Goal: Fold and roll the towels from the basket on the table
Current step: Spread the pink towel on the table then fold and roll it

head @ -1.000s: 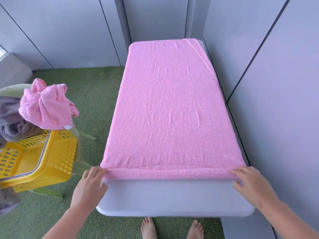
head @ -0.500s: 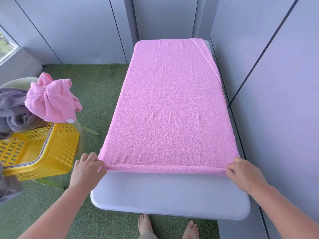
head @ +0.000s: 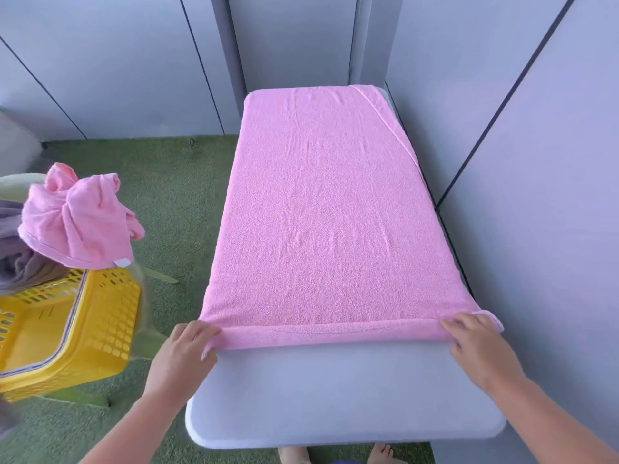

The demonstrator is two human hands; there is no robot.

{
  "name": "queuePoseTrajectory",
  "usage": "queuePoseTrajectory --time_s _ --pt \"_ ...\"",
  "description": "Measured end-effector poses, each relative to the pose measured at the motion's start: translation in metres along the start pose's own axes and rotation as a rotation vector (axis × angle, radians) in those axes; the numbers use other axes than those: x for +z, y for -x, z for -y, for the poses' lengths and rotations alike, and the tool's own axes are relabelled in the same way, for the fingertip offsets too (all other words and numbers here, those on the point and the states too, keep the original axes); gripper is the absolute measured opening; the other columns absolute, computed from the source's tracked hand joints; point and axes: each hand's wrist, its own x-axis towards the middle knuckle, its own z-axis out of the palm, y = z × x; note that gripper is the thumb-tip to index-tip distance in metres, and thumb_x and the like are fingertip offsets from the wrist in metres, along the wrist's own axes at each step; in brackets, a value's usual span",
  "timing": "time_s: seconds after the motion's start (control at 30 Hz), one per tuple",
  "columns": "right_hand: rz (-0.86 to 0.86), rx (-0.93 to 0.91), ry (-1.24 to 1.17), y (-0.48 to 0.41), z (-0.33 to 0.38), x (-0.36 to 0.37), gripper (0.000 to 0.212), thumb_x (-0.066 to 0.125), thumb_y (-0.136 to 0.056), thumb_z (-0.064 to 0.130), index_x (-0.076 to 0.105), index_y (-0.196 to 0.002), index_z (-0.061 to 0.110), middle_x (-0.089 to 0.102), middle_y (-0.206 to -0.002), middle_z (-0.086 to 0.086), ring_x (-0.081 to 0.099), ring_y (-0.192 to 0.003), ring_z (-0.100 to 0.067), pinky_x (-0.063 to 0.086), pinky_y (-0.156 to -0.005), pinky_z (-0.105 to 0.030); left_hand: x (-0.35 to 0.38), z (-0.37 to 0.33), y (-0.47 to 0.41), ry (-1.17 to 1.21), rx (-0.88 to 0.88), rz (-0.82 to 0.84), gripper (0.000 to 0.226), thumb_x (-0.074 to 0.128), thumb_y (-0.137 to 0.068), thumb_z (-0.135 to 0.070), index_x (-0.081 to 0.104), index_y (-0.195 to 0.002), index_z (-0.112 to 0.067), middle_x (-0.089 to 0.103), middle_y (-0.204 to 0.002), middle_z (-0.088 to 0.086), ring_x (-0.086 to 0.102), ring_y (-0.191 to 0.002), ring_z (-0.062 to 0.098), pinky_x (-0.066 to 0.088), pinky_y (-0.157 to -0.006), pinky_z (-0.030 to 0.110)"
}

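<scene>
Leftward, yellow basket (head: 110, 313), perhaps grey towel (head: 15, 262).

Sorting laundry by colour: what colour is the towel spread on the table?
Plain pink towel, clearest in the head view.

Pink towel (head: 328, 212): terry, spread flat along the table; near edge turned into a narrow roll across the table's width.
Table (head: 335, 396): white, rounded corners, near end bare.
Basket (head: 83, 329): yellow perforated plastic, tilted, left of the table.
Crumpled pink towel (head: 77, 222): heaped on top of the basket.
Grey towel (head: 20, 259): bunched beside it.
</scene>
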Motion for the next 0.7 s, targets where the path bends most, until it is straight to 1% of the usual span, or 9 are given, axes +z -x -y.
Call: queuePoseTrajectory --time_s 0.17,0.2,0.3,0.37,0.43,0.5,0.57,0.63,0.7 --pt "-0.002 -0.078 0.124 -0.017 0.003 -0.008 0.012 0.075 -0.068 0.012 0.074 -0.073 0.024 0.057 -0.076 0.007 0.047 -0.078 -0.022 0.051 -0.057 -0.042 0.002 0.01 -0.01 -0.066 0.036 0.002 0.035 0.045 -0.079 -0.031 0.076 -0.092 -0.021 0.063 -0.09 -0.01 0.05 -0.087 0.023 0.052 -0.069 0.043" --pt "0.013 -0.096 0.138 -0.019 0.0 -0.01 0.011 0.075 -0.069 0.015 0.07 -0.067 0.024 0.053 -0.074 0.009 0.046 -0.077 -0.02 0.05 -0.056 -0.039 0.0 0.01 -0.009 -0.088 0.043 0.003 0.034 0.045 -0.079 -0.032 0.075 -0.09 -0.021 0.061 -0.088 -0.011 0.05 -0.087 0.022 0.051 -0.069 0.042" --pt "0.111 -0.087 0.137 -0.024 -0.002 -0.02 0.027 0.072 -0.077 0.023 0.056 -0.056 0.029 0.043 -0.075 0.012 0.044 -0.077 -0.015 0.043 -0.054 -0.028 -0.008 0.005 -0.003 -0.158 0.024 0.02 0.032 0.044 -0.08 -0.037 0.074 -0.082 -0.026 0.052 -0.089 -0.009 0.047 -0.086 0.022 0.044 -0.069 0.041" --pt "0.167 -0.082 0.088 -0.03 -0.002 -0.025 0.027 0.059 -0.09 0.027 0.056 -0.064 0.029 0.04 -0.078 0.01 0.044 -0.081 -0.013 0.042 -0.058 -0.029 -0.011 0.0 -0.004 -0.193 -0.036 0.03 0.034 0.042 -0.083 -0.041 0.073 -0.08 -0.028 0.047 -0.088 -0.007 0.046 -0.085 0.023 0.041 -0.069 0.04" --pt "0.195 -0.05 0.058 -0.04 -0.001 -0.028 0.017 0.051 -0.095 0.026 0.062 -0.082 0.028 0.043 -0.083 0.01 0.051 -0.084 -0.014 0.045 -0.065 -0.033 -0.01 -0.004 -0.013 -0.204 -0.088 0.007 0.037 0.041 -0.085 -0.041 0.075 -0.084 -0.027 0.045 -0.084 -0.005 0.047 -0.081 0.024 0.041 -0.067 0.041" --pt "0.119 -0.029 0.026 -0.048 -0.005 -0.023 0.012 0.059 -0.091 0.018 0.06 -0.091 0.03 0.05 -0.085 0.011 0.059 -0.079 -0.016 0.045 -0.067 -0.038 -0.007 -0.007 -0.022 -0.156 -0.129 -0.014 0.039 0.04 -0.086 -0.036 0.076 -0.095 -0.022 0.048 -0.082 -0.003 0.053 -0.076 0.026 0.044 -0.063 0.041" --pt "0.07 -0.055 -0.001 -0.05 -0.01 -0.017 0.025 0.066 -0.084 0.007 0.058 -0.091 0.03 0.053 -0.083 0.011 0.06 -0.073 -0.019 0.045 -0.068 -0.041 -0.005 -0.011 -0.028 -0.083 -0.157 -0.027 0.031 0.046 -0.09 -0.028 0.073 -0.1 -0.018 0.051 -0.084 -0.002 0.058 -0.075 0.029 0.046 -0.059 0.041" --pt "0.071 -0.074 -0.044 -0.044 -0.01 -0.016 0.03 0.068 -0.079 0.005 0.061 -0.098 0.027 0.058 -0.09 0.01 0.06 -0.084 -0.02 0.049 -0.072 -0.038 -0.003 -0.015 -0.029 -0.045 -0.164 -0.033 0.014 0.065 -0.085 -0.01 0.068 -0.097 -0.017 0.052 -0.09 -0.004 0.058 -0.081 0.027 0.048 -0.054 0.04" --pt "0.104 -0.083 -0.045 -0.04 -0.01 -0.02 0.04 0.069 -0.076 0.011 0.064 -0.113 0.027 0.062 -0.107 0.013 0.056 -0.105 -0.016 0.053 -0.073 -0.033 0.0 -0.018 -0.027 -0.021 -0.165 0.011 0.035 0.071 -0.072 0.004 0.067 -0.098 -0.019 0.056 -0.099 -0.008 0.057 -0.089 0.023 0.051 -0.056 0.04"
